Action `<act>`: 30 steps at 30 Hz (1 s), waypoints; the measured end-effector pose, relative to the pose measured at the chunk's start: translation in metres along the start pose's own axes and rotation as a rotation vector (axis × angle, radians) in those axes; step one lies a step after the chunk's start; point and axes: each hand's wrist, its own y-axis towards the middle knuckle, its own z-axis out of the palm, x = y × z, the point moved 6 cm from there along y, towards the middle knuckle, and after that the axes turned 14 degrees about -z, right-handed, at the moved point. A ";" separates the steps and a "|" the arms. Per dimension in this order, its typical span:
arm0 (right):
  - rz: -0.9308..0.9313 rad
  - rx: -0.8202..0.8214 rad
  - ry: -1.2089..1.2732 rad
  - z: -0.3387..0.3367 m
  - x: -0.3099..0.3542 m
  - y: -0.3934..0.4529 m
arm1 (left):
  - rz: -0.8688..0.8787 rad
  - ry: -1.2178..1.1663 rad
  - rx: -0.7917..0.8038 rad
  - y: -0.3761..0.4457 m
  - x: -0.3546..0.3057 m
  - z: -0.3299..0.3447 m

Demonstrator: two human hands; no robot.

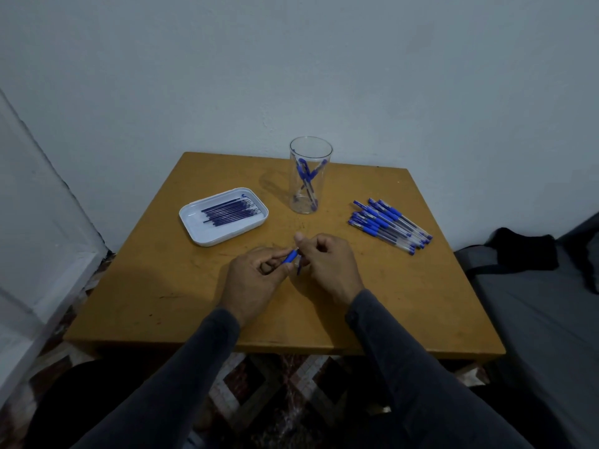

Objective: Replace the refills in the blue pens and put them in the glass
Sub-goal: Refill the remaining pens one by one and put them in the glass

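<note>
Above the middle of the wooden table (155, 299), my left hand (252, 280) and my right hand (327, 264) meet around one blue pen (290, 256). The left fingers pinch its blue grip end; the right fingers hold the other part, mostly hidden. A clear glass (310, 150) stands at the back centre with a few blue pens inside. A pile of several blue pens (389, 225) lies to the right. A white tray (201, 231) on the left holds several dark refills (228, 212).
The table stands against a pale wall. A grey cushioned seat (534, 319) with a black cloth (522, 247) is at the right. A white door frame (39, 222) stands at the left. Patterned floor shows under the table's front edge.
</note>
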 end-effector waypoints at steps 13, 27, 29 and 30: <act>0.087 0.147 0.311 -0.001 0.003 -0.001 | -0.078 -0.047 0.009 0.004 0.012 0.000; 0.082 0.058 0.261 -0.006 -0.002 0.001 | -0.061 -0.014 0.000 0.005 0.011 0.001; 0.059 0.048 0.212 -0.006 -0.003 0.002 | -0.064 -0.012 0.007 0.005 0.012 0.001; 0.054 0.062 0.239 -0.006 -0.003 0.002 | -0.061 -0.002 0.007 0.005 0.011 0.001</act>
